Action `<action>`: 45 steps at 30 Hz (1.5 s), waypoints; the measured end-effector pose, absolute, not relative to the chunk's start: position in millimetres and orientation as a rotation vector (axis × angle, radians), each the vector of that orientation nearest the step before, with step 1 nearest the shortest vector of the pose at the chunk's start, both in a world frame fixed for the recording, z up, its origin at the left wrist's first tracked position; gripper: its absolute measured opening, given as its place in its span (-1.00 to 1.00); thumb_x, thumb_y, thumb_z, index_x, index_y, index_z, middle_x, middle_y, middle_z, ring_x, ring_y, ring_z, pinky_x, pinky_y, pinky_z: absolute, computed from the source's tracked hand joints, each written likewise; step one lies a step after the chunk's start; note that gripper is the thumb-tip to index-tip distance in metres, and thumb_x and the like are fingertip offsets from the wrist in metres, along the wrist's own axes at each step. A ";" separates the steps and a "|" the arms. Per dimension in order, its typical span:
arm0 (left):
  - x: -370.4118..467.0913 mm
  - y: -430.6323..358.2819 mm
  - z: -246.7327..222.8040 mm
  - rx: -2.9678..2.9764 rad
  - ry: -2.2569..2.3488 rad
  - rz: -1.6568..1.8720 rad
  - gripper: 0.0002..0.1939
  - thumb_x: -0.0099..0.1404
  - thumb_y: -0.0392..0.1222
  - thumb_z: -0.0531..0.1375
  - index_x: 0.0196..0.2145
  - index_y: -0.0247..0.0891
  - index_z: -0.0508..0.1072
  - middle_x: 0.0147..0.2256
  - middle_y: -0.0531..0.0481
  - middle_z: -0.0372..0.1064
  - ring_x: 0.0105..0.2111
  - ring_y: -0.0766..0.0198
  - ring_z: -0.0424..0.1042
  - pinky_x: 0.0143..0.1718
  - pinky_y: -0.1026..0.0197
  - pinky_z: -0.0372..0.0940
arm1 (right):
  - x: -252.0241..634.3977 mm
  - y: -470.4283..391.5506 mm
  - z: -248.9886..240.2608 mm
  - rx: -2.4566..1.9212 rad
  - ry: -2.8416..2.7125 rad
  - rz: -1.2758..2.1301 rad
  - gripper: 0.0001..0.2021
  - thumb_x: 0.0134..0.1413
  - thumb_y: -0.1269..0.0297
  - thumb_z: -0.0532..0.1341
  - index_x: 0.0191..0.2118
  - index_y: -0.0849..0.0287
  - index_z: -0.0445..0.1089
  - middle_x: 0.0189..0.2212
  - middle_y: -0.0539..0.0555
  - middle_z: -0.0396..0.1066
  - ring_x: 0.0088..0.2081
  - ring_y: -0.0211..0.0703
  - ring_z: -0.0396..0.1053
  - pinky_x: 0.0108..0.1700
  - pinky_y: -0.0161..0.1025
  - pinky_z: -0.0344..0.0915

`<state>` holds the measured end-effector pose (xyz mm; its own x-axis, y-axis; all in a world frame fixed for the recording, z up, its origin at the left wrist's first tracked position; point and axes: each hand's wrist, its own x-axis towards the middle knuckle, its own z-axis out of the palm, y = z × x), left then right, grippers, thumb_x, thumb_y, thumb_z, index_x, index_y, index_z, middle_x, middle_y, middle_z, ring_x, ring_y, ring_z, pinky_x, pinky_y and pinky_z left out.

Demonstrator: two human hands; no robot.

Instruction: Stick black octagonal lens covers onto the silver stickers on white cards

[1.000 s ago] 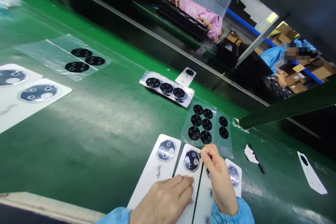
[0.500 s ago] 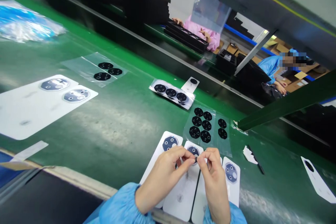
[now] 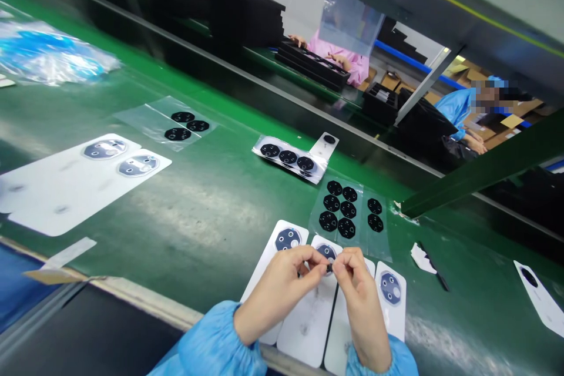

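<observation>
Got a pair of white panels [image 3: 88, 188] on the green table [image 3: 185, 252], well left of the centre white panel [image 3: 306, 329]. Left hand [image 3: 284, 279] is over that panel's left side, grip pinched on a tiny dark bit [image 3: 329, 268] near the panel's top end. Right hand [image 3: 359, 296] pinches the same bit from the other side. Black pen [image 3: 441, 280] lies right of the panel.
</observation>
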<state>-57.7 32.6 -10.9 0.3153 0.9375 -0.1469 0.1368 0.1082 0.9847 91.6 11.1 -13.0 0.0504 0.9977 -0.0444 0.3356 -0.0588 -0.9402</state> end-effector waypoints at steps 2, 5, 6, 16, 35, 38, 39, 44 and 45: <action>-58.7 33.6 -12.2 1.336 1.100 0.800 -0.78 0.19 -0.10 0.11 -0.41 -0.28 0.46 -0.45 0.03 0.41 -0.43 0.30 0.31 -0.40 0.29 0.21 | 92.6 12.5 -12.2 -1.496 -1.390 1.079 -0.70 0.15 0.02 0.09 -0.45 0.12 0.25 -0.40 0.00 0.15 -0.30 -0.13 0.19 -0.24 -0.21 0.19; -59.7 34.8 -14.6 1.334 1.077 0.782 -0.78 0.19 -0.10 0.11 -0.41 -0.29 0.46 -0.47 0.05 0.39 -0.45 0.32 0.30 -0.41 0.30 0.20 | 94.3 13.8 -12.3 -1.461 -1.376 1.138 -0.72 0.16 0.05 0.09 -0.46 0.12 0.24 -0.41 0.00 0.16 -0.31 -0.15 0.19 -0.24 -0.22 0.20; -59.8 35.0 -15.3 1.325 1.063 0.780 -0.78 0.19 -0.10 0.11 -0.41 -0.29 0.46 -0.48 0.05 0.38 -0.45 0.33 0.29 -0.41 0.30 0.20 | 94.4 14.1 -12.5 -1.451 -1.363 1.161 -0.72 0.16 0.05 0.09 -0.46 0.12 0.24 -0.41 0.00 0.16 -0.31 -0.15 0.18 -0.23 -0.22 0.21; -61.2 41.6 -11.6 1.435 1.102 0.763 -0.78 0.25 -0.14 0.03 -0.41 -0.30 0.39 -0.44 0.03 0.37 -0.44 0.33 0.32 -0.44 0.32 0.21 | 99.5 12.5 -16.0 -1.327 -0.997 1.306 -0.72 0.12 -0.02 0.12 -0.38 0.08 0.21 -0.43 -0.05 0.05 -0.40 -0.21 0.06 -0.31 -0.27 0.18; -57.3 87.4 -11.2 2.202 1.165 0.282 -0.89 0.14 -0.35 0.16 -0.51 -0.24 0.43 -0.42 0.09 0.38 -0.31 0.27 0.24 -0.21 0.24 0.12 | 139.0 13.0 -26.7 -1.541 -1.244 0.973 -0.73 0.18 0.02 0.06 -0.41 0.10 0.19 -0.40 -0.04 0.12 -0.37 -0.20 0.10 -0.30 -0.27 0.07; -53.0 93.3 -7.4 2.252 1.156 0.174 -0.88 0.13 -0.39 0.16 -0.50 -0.25 0.44 -0.41 0.06 0.37 -0.29 0.26 0.24 -0.20 0.23 0.12 | 139.3 12.0 -25.1 -1.539 -1.249 0.971 -0.72 0.18 0.02 0.06 -0.41 0.10 0.19 -0.41 -0.03 0.13 -0.38 -0.20 0.10 -0.31 -0.27 0.08; -51.5 95.4 -5.8 2.269 1.150 0.136 -0.88 0.13 -0.40 0.16 -0.49 -0.25 0.45 -0.40 0.06 0.38 -0.29 0.25 0.23 -0.20 0.23 0.12 | 139.6 11.6 -24.7 -1.537 -1.251 0.969 -0.72 0.18 0.02 0.06 -0.42 0.10 0.19 -0.41 -0.03 0.13 -0.38 -0.20 0.10 -0.31 -0.27 0.09; -45.3 109.1 2.6 2.343 1.088 -0.075 -0.88 0.13 -0.39 0.17 -0.48 -0.24 0.46 -0.40 0.05 0.39 -0.28 0.26 0.24 -0.21 0.26 0.12 | 141.1 10.1 -23.4 -1.535 -1.266 0.986 -0.73 0.20 0.04 0.04 -0.42 0.10 0.19 -0.42 -0.03 0.14 -0.41 -0.21 0.11 -0.35 -0.28 0.09; -43.9 112.6 4.2 2.356 1.071 -0.122 -0.90 0.13 -0.38 0.18 -0.47 -0.24 0.47 -0.40 0.05 0.39 -0.28 0.26 0.24 -0.21 0.27 0.12 | 141.4 9.9 -23.3 -1.534 -1.270 0.982 -0.73 0.20 0.04 0.05 -0.42 0.10 0.19 -0.42 -0.02 0.14 -0.41 -0.21 0.11 -0.36 -0.28 0.09</action>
